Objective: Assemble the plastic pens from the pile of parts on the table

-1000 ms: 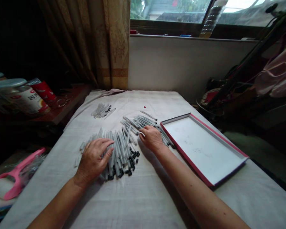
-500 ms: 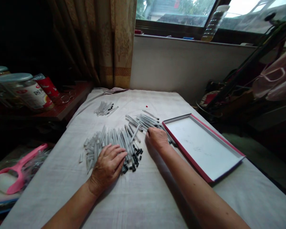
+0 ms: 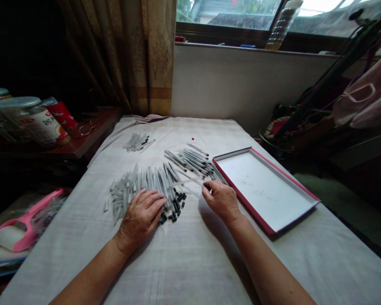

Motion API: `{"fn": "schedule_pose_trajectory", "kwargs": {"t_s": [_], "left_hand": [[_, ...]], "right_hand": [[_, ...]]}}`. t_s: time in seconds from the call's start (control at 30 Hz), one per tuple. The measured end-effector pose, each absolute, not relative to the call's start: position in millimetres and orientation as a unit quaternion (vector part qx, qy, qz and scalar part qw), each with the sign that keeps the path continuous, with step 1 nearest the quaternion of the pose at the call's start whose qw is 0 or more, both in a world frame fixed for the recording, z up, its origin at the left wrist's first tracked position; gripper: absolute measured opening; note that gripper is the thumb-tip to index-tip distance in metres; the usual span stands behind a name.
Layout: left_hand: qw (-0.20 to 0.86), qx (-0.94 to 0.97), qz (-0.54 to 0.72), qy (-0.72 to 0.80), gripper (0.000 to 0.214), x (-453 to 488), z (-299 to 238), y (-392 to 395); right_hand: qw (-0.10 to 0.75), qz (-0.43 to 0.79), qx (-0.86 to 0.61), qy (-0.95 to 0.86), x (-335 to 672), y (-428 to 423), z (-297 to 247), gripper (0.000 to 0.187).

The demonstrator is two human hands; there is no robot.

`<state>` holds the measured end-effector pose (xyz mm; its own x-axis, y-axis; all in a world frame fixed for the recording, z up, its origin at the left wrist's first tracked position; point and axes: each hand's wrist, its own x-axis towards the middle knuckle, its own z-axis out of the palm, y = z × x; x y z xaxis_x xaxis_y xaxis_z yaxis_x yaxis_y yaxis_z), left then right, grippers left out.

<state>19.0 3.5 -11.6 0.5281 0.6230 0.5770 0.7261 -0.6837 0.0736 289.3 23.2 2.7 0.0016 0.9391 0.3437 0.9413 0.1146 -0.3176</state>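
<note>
A big heap of grey pen tubes with black ends [image 3: 146,186] lies on the cloth-covered table [image 3: 190,254]. My left hand [image 3: 141,218] rests flat on the near side of the heap, fingers spread over the tubes. My right hand [image 3: 220,199] pinches one thin tube [image 3: 186,182], which points left above the heap. Behind it lies a second group of tubes [image 3: 192,161], laid side by side. A small bundle of tubes [image 3: 137,142] sits farther back on the left.
A shallow white tray with a red rim [image 3: 263,186] sits to the right of my right hand. Jars [image 3: 31,120] stand on a side shelf at left, a pink tool [image 3: 28,222] below them. Curtain [image 3: 139,55] and window wall lie behind.
My right hand has come back from the far group toward me with one tube pinched in it. My left hand slid right along the heap's near edge.
</note>
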Motion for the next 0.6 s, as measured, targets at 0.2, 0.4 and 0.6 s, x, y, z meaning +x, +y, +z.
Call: {"fn": "schedule_pose_trajectory", "kwargs": {"t_s": [0.2, 0.4, 0.6], "left_hand": [[0.098, -0.874, -0.289, -0.379, 0.023, 20.4, -14.4, 4.6], [0.139, -0.858, -0.311, -0.385, 0.036, 27.9, -6.1, -3.7], [0.153, -0.842, -0.327, -0.401, 0.036, 24.3, 1.6, -19.3]], "right_hand": [[0.303, 0.026, -0.700, -0.646, 321.2, 12.0, -2.6, 0.024], [0.391, 0.141, -0.605, -0.679, 307.8, 14.0, 10.6, 0.021], [0.374, 0.300, -0.467, -0.743, 275.9, -6.7, 26.8, 0.021]]}}
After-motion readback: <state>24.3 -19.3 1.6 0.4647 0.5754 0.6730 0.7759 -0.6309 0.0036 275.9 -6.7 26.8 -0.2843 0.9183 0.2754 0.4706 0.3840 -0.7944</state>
